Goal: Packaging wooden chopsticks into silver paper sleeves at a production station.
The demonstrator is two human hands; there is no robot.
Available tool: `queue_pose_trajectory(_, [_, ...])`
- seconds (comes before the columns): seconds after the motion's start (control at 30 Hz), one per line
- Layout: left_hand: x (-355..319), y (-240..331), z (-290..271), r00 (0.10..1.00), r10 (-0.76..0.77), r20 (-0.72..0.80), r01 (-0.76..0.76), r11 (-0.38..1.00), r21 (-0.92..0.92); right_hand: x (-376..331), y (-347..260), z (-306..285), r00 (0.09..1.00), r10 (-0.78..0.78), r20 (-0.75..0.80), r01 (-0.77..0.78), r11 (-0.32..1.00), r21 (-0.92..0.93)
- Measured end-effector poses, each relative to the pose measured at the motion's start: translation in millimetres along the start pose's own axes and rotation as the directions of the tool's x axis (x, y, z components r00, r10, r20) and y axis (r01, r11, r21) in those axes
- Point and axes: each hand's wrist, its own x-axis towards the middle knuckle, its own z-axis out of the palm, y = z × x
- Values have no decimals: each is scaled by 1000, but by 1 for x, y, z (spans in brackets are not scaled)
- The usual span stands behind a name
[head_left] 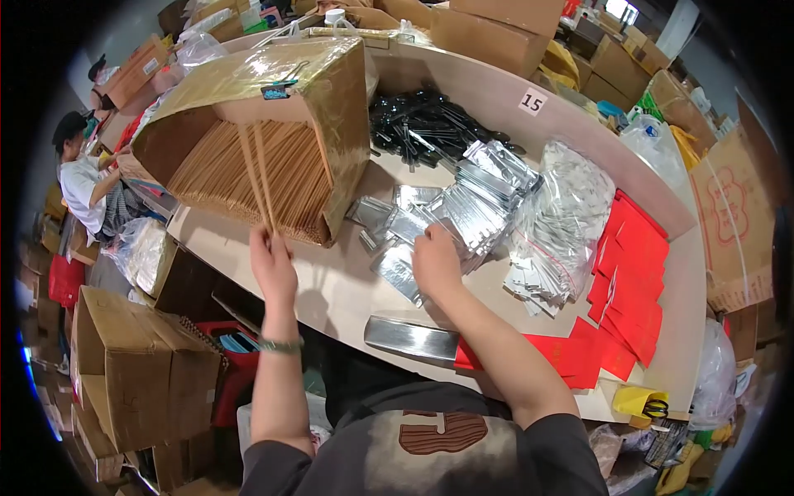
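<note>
My left hand [273,263] is closed in a pinch round the lower ends of two long thin wooden chopsticks [263,178]. They stand up in front of an open cardboard box [347,124] lying on its side, packed with chopsticks [248,169]. My right hand [436,263] reaches into a spread pile of flat silver packets [471,215], its fingers curled together on one of them; the fingertips are partly hidden. A shiny silver strip-shaped piece [409,337] lies on the table nearer to me, below my right hand.
Black glossy spoon-like utensils [426,124] lie behind the silver packets. To the right are a clear bag of white packets [562,219] and red envelopes [633,273]. A raised board [612,140] edges the table [339,277]. Cartons [132,372] stand left; another person [83,186] sits beyond.
</note>
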Motion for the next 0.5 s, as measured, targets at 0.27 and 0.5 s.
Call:
queue_pose_trajectory(0.27, [-138, -14, 5, 956, -233, 179, 247, 967, -61, -45, -50, -3, 958, 74, 278, -65, 997, -43])
queue_pose_trajectory(0.5, [-123, -16, -5, 969, -178, 170, 174, 984, 41, -47, -32, -32, 958, -158, 241, 100, 967, 235])
